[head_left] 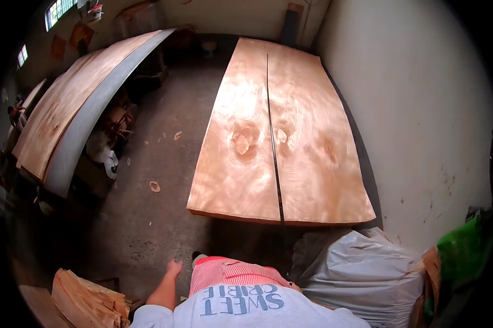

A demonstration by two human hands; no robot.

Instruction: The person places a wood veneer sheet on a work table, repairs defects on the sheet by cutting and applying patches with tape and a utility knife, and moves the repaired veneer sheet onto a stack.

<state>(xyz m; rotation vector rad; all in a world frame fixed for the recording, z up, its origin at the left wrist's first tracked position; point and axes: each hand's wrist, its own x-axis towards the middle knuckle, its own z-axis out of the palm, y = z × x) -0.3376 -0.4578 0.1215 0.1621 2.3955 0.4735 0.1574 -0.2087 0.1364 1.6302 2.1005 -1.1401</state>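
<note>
My left hand (174, 267) hangs beside my body over the floor, its fingers curled and too small to read clearly. Of my right hand (294, 286), only a small part shows by my right hip; its fingers are hidden. In front of me lies a large stack of wood veneer sheets (306, 180), touched by neither hand. A thin dark strip (272, 136) runs lengthwise over the stack and hangs past its near edge. Leaf-shaped patches (242, 143) mark the top sheet.
More veneer sheets (77, 104) lie on a raised surface at the left. Wood scraps (88, 300) are piled at the lower left. White plastic sheeting (361, 273) and a green bag (460, 251) are at the right, near the wall (421, 120). Wood bits (154, 187) dot the floor.
</note>
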